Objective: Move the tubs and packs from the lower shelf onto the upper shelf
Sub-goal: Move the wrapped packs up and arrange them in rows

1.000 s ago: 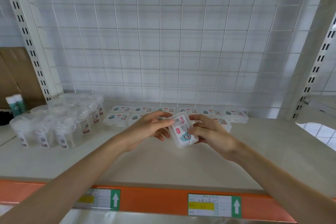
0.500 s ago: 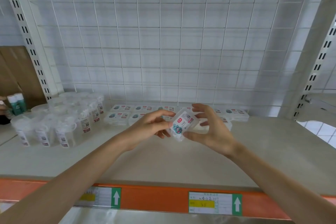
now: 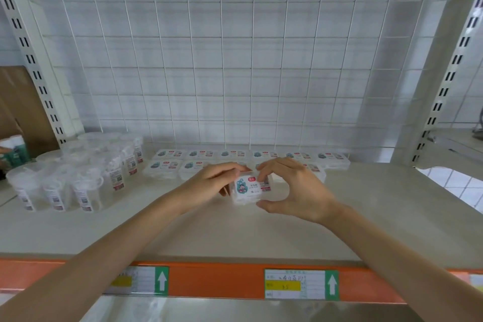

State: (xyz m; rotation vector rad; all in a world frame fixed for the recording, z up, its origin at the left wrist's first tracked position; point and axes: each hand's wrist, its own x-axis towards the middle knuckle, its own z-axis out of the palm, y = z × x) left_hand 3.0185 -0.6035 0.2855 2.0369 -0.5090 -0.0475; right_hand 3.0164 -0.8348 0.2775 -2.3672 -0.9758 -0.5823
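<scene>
Many tubs (image 3: 78,180) and two rows of packs (image 3: 235,155) are already sitting on the upper shelf (image 3: 183,230), far behind the orange rail (image 3: 214,280). You are pinching one more pack (image 3: 248,189) between both hands, left hand (image 3: 211,180) and right hand (image 3: 295,188) curling round its ends, slightly nearer the rail than those rows. Below the rail almost nothing is showing, so what remains is unclear.

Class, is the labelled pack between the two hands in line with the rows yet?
Out: left hand and right hand both grip the pack, nearer than the rows.
</scene>
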